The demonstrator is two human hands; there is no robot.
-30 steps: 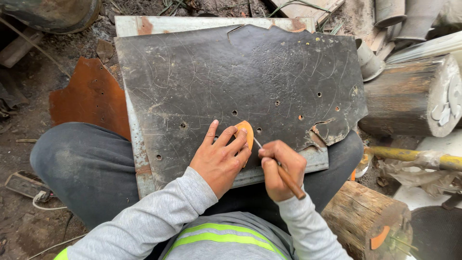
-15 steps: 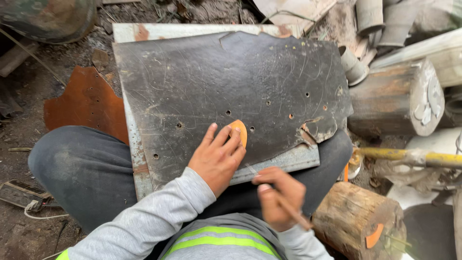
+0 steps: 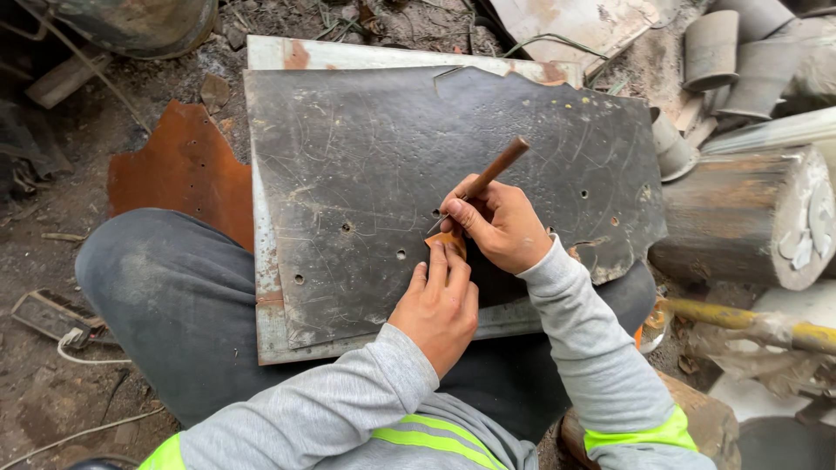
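Left hand [image 3: 438, 305] lies flat, fingers pressing a small orange template [image 3: 448, 240] onto the dark sheet [image 3: 366, 174]. Right hand [image 3: 498, 222] grips a wooden-handled scriber [image 3: 488, 177], tip at the template's upper edge. No finished outline shows; tracing appears at an early stage.

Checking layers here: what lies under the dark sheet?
A pale metal plate shows past the dark sheet along its left, top and lower edges, resting on the lap; its middle is covered.

Support: pale metal board [image 3: 272, 335] resting across person's lap, under both hands. Directly on board: dark scuffed sheet [image 3: 366, 174] with punched holes, covering most of surface. Small orange piece [image 3: 449, 240] lies on sheet between hands.
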